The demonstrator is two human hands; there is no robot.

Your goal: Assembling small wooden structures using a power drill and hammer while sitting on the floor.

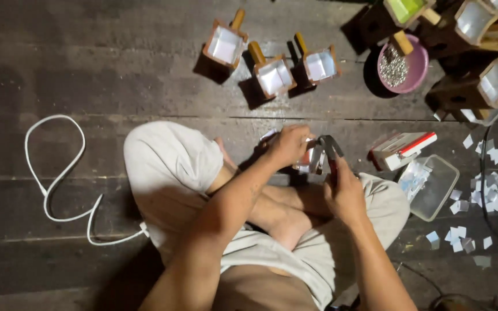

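The small white-and-red piece sits pinched in the left hand, its fingers closed round it, over the crossed legs. The right hand grips the pliers, whose tips meet the piece just beside those fingers; a slip could nip them or drop the piece to the floor.

Dark grey-brown floorboards all around, a white cord looping across them. Pale beige trousers. Brown wooden boxes, white inside, with yellowish handles. A pink bowl of silvery bits. White paper squares scattered, plus a red-and-white carton. Dark pliers.
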